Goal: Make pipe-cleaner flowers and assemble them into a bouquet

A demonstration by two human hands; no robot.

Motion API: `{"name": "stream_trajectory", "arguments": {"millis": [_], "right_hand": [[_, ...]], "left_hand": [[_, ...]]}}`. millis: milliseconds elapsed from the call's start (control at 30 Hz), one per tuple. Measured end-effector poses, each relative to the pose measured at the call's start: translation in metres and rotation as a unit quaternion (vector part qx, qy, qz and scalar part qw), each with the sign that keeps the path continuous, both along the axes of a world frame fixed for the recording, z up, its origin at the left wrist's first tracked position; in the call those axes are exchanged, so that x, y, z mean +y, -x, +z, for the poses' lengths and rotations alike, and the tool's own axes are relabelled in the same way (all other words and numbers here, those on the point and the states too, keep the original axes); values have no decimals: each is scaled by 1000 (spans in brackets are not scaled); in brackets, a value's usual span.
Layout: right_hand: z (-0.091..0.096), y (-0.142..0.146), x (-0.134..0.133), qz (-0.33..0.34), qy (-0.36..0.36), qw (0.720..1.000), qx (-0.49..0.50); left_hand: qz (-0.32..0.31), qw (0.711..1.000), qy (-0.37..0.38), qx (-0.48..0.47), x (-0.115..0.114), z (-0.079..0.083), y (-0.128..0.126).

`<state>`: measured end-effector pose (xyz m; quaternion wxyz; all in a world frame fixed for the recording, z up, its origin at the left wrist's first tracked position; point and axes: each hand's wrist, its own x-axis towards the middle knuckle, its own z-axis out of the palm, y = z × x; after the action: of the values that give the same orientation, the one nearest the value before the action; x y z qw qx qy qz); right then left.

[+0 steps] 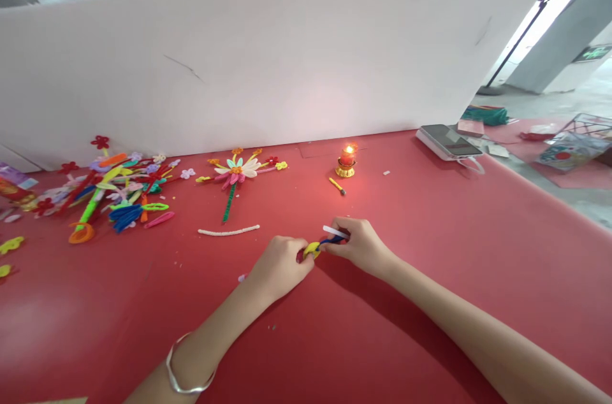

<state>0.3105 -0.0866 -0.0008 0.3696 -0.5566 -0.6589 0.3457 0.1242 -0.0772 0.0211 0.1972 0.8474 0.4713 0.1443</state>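
Observation:
My left hand [285,262] pinches a small yellow pipe-cleaner piece [312,250], with a bit of dark red showing at the fingertips. Close against it from the right, my right hand [359,246] grips a white stick [333,232] that looks like a glue stick. A dark blue strand [329,241] runs from the right fingers to the yellow piece; whether it is fixed there I cannot tell. Left of my hands lies a white pipe cleaner [229,231]. Beyond it rests a pipe-cleaner flower [236,168] with white and pink petals and a green stem [229,202].
A lit candle [349,157] in a gold holder burns beyond my hands, a short yellow pencil-like stick [337,186] before it. Colourful pipe-cleaner shapes [122,184] pile up at left. A phone [450,139] lies on a white box at back right. A white panel [287,60] borders the red table [430,232].

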Motion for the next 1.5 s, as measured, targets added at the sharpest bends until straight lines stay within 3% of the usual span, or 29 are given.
{"name": "stream_trajectory", "arguments": {"millis": [900, 1033, 1133, 1267, 1333, 1500], "right_hand": [[-2, -5, 2, -3, -7, 1000, -19], [-3, -9, 5, 12, 5, 1000, -17], [0, -11, 6, 17, 7, 1000, -2], [9, -11, 5, -8, 36, 998, 56], [11, -12, 5, -44, 42, 995, 79], [4, -18, 14, -109, 27, 988, 103]], "left_hand": [[-39, 999, -22, 6, -4, 1, 0], [-58, 998, 20, -22, -4, 8, 1], [-64, 990, 96, -85, -2, 8, 3], [-16, 948, 253, -193, 6, 1, 4], [14, 925, 297, -238, 11, -3, 5], [60, 936, 241, -249, 22, -14, 10]]}}
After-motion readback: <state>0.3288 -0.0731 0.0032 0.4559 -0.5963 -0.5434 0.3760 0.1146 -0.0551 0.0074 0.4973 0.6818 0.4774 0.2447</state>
